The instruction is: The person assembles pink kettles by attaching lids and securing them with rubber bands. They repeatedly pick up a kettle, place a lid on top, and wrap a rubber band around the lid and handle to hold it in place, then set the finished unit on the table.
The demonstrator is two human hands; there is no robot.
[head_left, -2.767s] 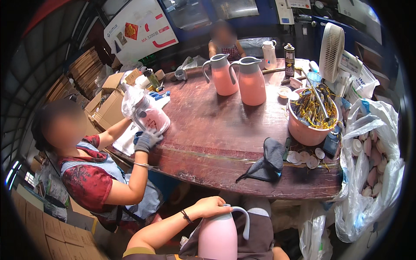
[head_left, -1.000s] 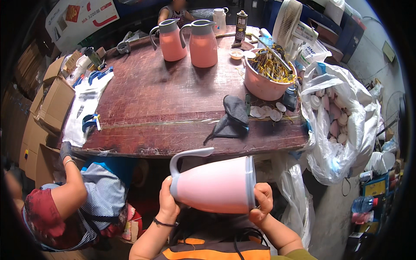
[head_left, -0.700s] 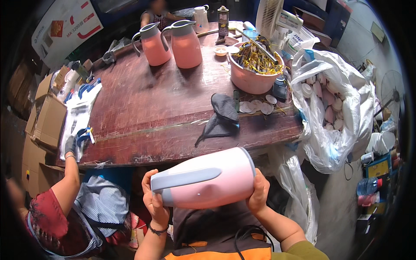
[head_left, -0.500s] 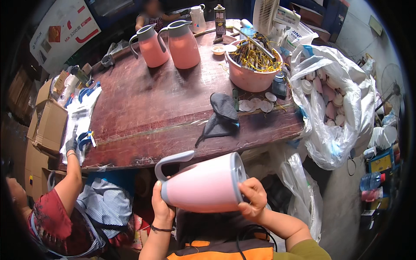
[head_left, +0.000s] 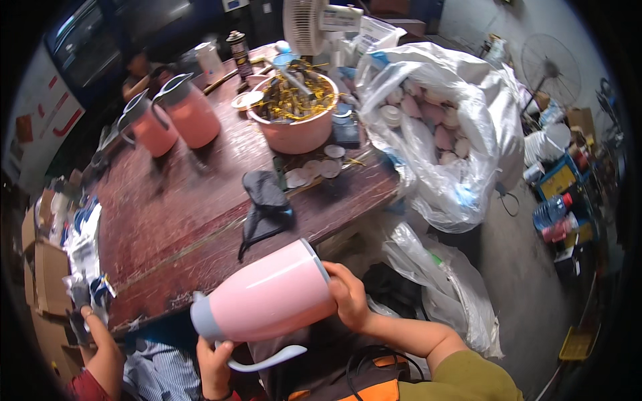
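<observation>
A pink jug (head_left: 271,291) with grey ends lies tilted on its side between my hands, in front of the table's near edge. Its grey handle (head_left: 271,359) hangs below the body, toward me. My left hand (head_left: 214,366) grips it at the lower left, by the grey end and the handle. At the other end, my right hand (head_left: 346,299) is wrapped round the grey rim. Just beyond the jug, a dark grey cloth piece with a strap (head_left: 264,204) rests on the table.
Two pink jugs (head_left: 190,117) stand at the back of the wooden table (head_left: 174,230). A pink basin (head_left: 294,137) holds yellow and dark strands, with white discs (head_left: 314,171) nearby. To the right is a plastic sack (head_left: 461,180) of pink and white parts. A co-worker's arm (head_left: 103,347) reaches in at left.
The jug has rolled over in my hands, so its handle went from the upper side to the underside. My view has swung to the right.
</observation>
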